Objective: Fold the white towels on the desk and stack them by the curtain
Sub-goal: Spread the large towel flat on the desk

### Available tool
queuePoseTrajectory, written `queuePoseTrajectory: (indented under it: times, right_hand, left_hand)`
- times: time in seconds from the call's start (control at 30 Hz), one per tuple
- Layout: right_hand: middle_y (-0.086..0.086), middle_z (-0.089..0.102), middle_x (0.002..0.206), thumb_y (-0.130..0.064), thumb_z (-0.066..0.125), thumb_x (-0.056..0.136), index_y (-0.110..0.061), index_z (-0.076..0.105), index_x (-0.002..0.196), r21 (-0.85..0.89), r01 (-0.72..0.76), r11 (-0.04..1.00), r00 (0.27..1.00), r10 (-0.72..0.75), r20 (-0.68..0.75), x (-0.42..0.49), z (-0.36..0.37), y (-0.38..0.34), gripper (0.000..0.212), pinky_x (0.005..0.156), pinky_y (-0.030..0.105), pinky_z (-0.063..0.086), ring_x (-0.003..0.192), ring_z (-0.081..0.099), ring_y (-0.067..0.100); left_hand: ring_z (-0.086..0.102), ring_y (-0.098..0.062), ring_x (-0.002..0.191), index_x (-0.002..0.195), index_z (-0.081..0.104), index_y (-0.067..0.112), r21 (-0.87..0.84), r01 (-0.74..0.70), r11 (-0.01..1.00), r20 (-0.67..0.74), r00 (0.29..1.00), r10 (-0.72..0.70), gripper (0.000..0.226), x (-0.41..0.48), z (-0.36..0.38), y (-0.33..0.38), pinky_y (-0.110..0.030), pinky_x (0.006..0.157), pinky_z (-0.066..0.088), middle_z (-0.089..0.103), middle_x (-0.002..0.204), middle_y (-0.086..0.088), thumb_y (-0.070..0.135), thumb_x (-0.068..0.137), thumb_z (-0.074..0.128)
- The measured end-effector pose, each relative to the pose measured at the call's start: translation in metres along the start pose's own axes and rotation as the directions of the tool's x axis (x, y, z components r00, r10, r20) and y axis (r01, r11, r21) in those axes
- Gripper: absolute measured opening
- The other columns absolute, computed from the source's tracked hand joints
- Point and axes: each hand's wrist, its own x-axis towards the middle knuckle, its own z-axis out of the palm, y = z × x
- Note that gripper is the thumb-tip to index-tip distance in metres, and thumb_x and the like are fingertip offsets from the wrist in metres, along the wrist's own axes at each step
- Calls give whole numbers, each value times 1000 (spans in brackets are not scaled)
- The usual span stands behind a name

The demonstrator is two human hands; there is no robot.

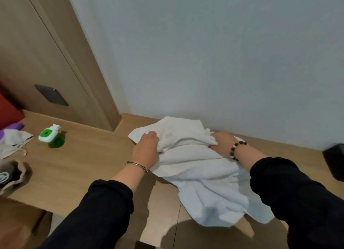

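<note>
Right, counts first. One light wooden bench (pixel 83 165) runs along the pale wall. One crumpled heap of white terry towels (pixel 201 170) lies on it, far end against the wall and near end spilling over the front bench edge. Folds overlap, so I can't tell how many towels are in it.

Two hands, both in black sleeves. Left hand (pixel 147 148) is on the heap's left edge, fingers curled round a bunched fold. Right hand (pixel 221 139) is at the heap's far right side near the wall, clenched on a gathered edge with its fingertips hidden in cloth. The heap sits between the two hands and trails back beneath the right forearm.

Smaller items, one each:
- black object (pixel 334 159), cut off at the right frame edge
- white cloth drawstring bag (pixel 13 142), far left
- brown-rimmed dark pouch (pixel 13 176), with a round white mark too blurred to read
- green bottle with white cap (pixel 51 136), well left of the towels, green square on the cap, no legible text
- thin metal bangle (pixel 136 165), left wrist
- dark bead bracelet (pixel 237 149), right wrist
</note>
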Motion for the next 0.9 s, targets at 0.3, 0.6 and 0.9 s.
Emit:
queuePoseTrajectory:
  times: [0.3,0.6,0.9]
  right_hand:
    - [7,53,113,-40,37,94,-19,56,106,-15,-237,971,971,237,15,-119,96,-112,31,62,28,35,77,50,20]
    - [2,61,84,-40,46,87,-13,58,88,-18,-273,962,921,267,282,-222,172,-227,30,56,26,40,74,58,22]
    - [-3,46,61,-32,47,93,-16,50,63,106,-401,910,871,342,353,-292,233,-260,34,51,22,31,54,39,12]
  left_hand:
    - [-3,-22,146,128,51,16,194,-569,799,446,777,445,41,-72,23,-73,-41,115,12,19,157,-2,21,87,54]
    - [56,-19,96,112,56,23,-130,-517,846,598,640,482,26,-193,2,-128,-24,70,40,61,114,2,32,89,47]
    - [53,-18,91,92,62,15,-256,-340,905,733,542,411,13,-261,22,-138,-26,74,37,62,102,0,28,87,63]
